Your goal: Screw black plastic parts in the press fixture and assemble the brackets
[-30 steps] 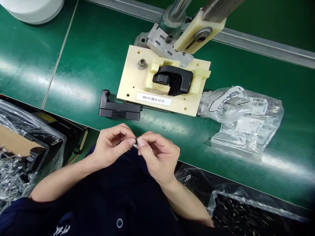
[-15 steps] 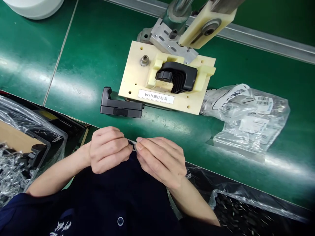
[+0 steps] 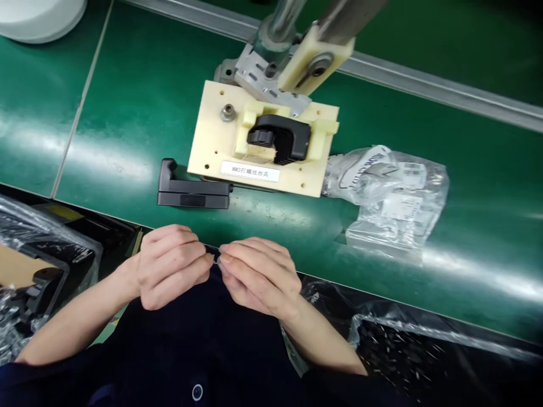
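My left hand (image 3: 175, 265) and my right hand (image 3: 261, 277) are closed, fingertips almost meeting at the bench's front edge. Between them shows a bit of a small dark part with a pale edge (image 3: 215, 257), mostly hidden by the fingers; which hand grips it is unclear. Beyond my left hand, a black L-shaped part (image 3: 193, 194) lies on the green bench. A cream fixture plate (image 3: 207, 135) with a white label holds a black curved part (image 3: 292, 133) in its raised nest.
A clear plastic bag with labels (image 3: 394, 198) lies right of the fixture. Above the plate rise a metal post (image 3: 278, 34) and a cream block (image 3: 316, 65). A white round object (image 3: 42, 20) is at upper left. Plastic-lined bins (image 3: 403, 356) flank my body.
The whole view has shifted, so the fixture and bag appear further left. My hands stay together in nearly the same pose, fingertips still close around the small part.
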### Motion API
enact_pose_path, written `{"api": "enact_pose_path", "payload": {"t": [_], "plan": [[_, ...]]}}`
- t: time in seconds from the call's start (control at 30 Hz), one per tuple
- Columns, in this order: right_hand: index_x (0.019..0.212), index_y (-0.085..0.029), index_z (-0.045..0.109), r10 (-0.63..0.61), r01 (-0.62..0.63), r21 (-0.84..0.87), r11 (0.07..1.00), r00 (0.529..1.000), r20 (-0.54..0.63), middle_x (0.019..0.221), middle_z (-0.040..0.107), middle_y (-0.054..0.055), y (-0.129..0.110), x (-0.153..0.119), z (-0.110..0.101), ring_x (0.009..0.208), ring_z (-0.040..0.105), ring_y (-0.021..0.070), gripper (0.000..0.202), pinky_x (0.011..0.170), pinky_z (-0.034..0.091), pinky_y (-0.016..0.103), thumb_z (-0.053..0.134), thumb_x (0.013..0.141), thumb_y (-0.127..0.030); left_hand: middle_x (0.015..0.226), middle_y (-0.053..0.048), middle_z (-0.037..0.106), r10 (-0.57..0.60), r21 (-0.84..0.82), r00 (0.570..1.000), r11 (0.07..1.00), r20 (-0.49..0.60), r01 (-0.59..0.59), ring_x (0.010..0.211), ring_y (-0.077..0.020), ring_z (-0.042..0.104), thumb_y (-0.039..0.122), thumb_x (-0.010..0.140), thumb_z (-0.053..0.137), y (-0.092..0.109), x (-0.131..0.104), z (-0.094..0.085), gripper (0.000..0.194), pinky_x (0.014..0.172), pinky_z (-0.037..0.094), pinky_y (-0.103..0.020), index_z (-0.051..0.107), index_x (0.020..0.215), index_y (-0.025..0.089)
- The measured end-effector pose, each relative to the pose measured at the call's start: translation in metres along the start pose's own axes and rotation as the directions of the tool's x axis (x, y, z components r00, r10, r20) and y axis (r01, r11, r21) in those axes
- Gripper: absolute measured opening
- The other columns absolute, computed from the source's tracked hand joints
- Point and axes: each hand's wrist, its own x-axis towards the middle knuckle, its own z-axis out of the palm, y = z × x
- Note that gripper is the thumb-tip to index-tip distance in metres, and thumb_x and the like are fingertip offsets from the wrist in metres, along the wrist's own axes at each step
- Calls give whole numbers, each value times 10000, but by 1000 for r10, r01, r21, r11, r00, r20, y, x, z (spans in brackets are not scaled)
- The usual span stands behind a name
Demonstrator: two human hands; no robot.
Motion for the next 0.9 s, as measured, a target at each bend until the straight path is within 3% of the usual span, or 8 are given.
{"api": "enact_pose_path", "payload": {"t": [0.17, 0.4, 0.5, 0.57, 0.63, 0.67, 0.8, 0.9], "plan": [[932, -152, 588, 105, -101, 54, 993, 992, -67, 812, 685, 70, 0, 5, 0, 628, 648, 139, 119, 551, 590, 250, 602, 823, -104, 686, -5, 587, -238, -231, 971, 944, 16, 235, 588, -113, 549, 93, 769, 639, 0, 21, 8, 94, 495, 502, -258, 594, 771, 176], [832, -198, 569, 269, -274, -11, 962, 950, -156, 738, 646, 5, 8, 20, -6, 619, 623, 121, 101, 519, 539, 237, 587, 817, -100, 687, -5, 627, -390, -387, 905, 818, 172, 426, 638, -110, 602, 93, 811, 611, -9, 58, 12, 96, 545, 511, -236, 614, 751, 167], [782, -193, 552, 292, -342, -135, 930, 910, -294, 724, 637, 6, 31, 34, -3, 635, 604, 124, 109, 573, 532, 269, 544, 863, -120, 762, 0, 654, -506, -305, 858, 806, 89, 507, 711, -80, 627, 119, 824, 627, -27, 73, 18, 45, 606, 509, -187, 659, 854, 107], [760, -185, 549, 293, -402, -252, 880, 878, -378, 710, 621, 11, 51, 46, 0, 654, 592, 125, 165, 624, 529, 285, 502, 917, -175, 780, 16, 621, -547, -242, 837, 811, 7, 533, 777, -75, 655, 212, 896, 475, -46, 84, 26, 278, 658, 473, -178, 657, 934, 5], [772, -175, 559, 286, -436, -343, 832, 867, -409, 715, 606, 16, 69, 58, 4, 683, 594, 130, 250, 680, 529, 303, 449, 972, -277, 777, 24, 565, -502, -210, 864, 849, -35, 485, 872, -109, 669, 254, 897, 159, -70, 93, 37, 584, 699, 433, -239, 618, 972, -100], [785, -172, 565, 272, -430, -368, 825, 871, -409, 718, 598, 13, 77, 63, 6, 690, 597, 130, 294, 701, 527, 310, 423, 988, -332, 779, 22, 565, -453, -211, 891, 876, -43, 435, 904, -133, 671, 243, 878, 116, -83, 96, 43, 617, 708, 441, -267, 616, 980, -103], [803, -175, 569, 237, -392, -336, 856, 876, -419, 709, 567, -10, 96, 76, 14, 649, 574, 108, 344, 681, 498, 281, 432, 983, -434, 873, -1, 671, -289, -302, 955, 918, -68, 256, 917, -161, 687, 69, 794, 510, -122, 102, 61, 251, 802, 570, -327, 649, 1002, 86], [838, -169, 561, 340, -466, -232, 854, 837, -429, 751, 558, 6, 100, 78, 20, 705, 581, 125, 355, 728, 486, 305, 425, 980, -464, 912, 0, 651, -287, -391, 958, 882, -1, 263, 926, -133, 667, 28, 791, 442, -126, 107, 65, 298, 833, 579, -352, 609, 1027, 101]]}}
